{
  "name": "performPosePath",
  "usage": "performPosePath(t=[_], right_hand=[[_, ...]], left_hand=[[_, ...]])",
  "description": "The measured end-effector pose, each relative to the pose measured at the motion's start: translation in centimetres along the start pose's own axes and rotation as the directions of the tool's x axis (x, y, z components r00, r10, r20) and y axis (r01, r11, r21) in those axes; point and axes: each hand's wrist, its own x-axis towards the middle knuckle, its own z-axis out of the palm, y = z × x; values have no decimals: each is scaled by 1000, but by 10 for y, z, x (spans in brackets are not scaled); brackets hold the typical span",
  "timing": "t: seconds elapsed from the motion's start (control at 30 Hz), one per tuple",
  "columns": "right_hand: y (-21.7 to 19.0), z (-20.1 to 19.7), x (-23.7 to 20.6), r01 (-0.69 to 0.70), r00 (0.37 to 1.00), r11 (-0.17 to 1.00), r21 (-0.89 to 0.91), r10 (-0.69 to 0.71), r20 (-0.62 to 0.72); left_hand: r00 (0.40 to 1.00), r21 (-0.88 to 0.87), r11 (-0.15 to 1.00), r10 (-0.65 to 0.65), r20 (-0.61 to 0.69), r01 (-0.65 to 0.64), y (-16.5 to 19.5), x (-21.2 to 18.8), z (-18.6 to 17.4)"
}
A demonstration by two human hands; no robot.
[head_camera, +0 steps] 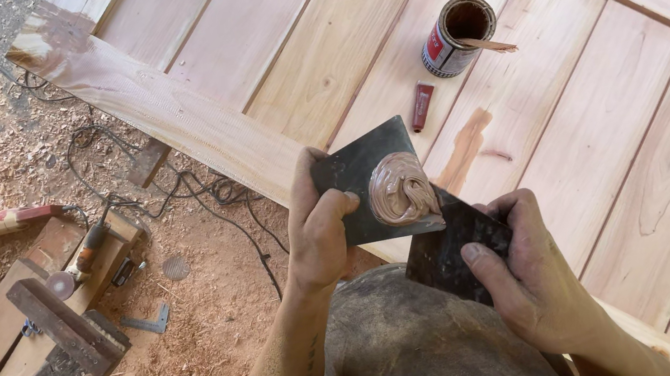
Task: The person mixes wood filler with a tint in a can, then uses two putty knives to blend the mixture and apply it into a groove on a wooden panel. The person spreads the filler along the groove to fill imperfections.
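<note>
left hand (316, 228): fingers pinched a dark square plate (360, 176), above the wooden door panel (617, 120) edge | plate carried a glossy pinkish-brown putty swirl (400, 189) | right hand (520, 261): fingers clamped a second dark scraper (455, 251), touching the plate's lower corner | open can (455, 36) stood on the panel, well beyond the plate

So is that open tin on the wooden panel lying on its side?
No, the open tin stands upright on the wooden panel, with a stick leaning out over its rim.
</note>
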Motion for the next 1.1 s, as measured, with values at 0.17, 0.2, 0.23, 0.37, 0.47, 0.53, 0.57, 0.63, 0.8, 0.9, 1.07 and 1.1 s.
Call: performPosePath(t=[0.17,0.2,0.23,0.37,0.47,0.53,0.57,0.63,0.8,0.9,1.07,1.1], right_hand=[[10,-8,-7,14,992,992,-125,1,122],[12,-12,-7,-23,985,989,-146,47,165],[14,-15,-5,-74,978,990,-121,96,185],[15,-48,11,64,992,984,166,-80,93],[10,-65,18,182,980,971,153,-167,-108],[4,-69,22,185,970,983,18,-179,-165],[1,-69,25,205,965,977,-58,-211,-154],[-7,-68,25,212,962,968,-134,-231,-143],[-27,-70,27,198,963,954,-225,-232,-136],[-33,-70,27,260,950,959,-108,-275,-148],[-36,-67,30,161,972,936,-312,-206,-115],[-37,-66,31,157,973,936,-314,-200,-111]], left_hand=[[1000,-26,999,-22,-14,22,7,1,1],[999,-81,996,-40,-22,38,10,2,1],[998,-136,989,-56,-29,51,13,4,1],[976,-229,950,-216,13,214,29,10,-3],[935,-190,919,-355,-11,347,33,8,-3],[917,-163,904,-398,14,394,32,6,-1],[921,-133,912,-381,74,388,31,6,-1],[917,-81,925,-351,188,371,29,4,-1],[915,-102,929,-324,238,356,29,-4,-2],[913,-101,924,-341,225,370,30,-4,-1],[897,-169,896,-362,255,410,28,-7,4],[899,-184,895,-357,254,407,27,-7,5]])
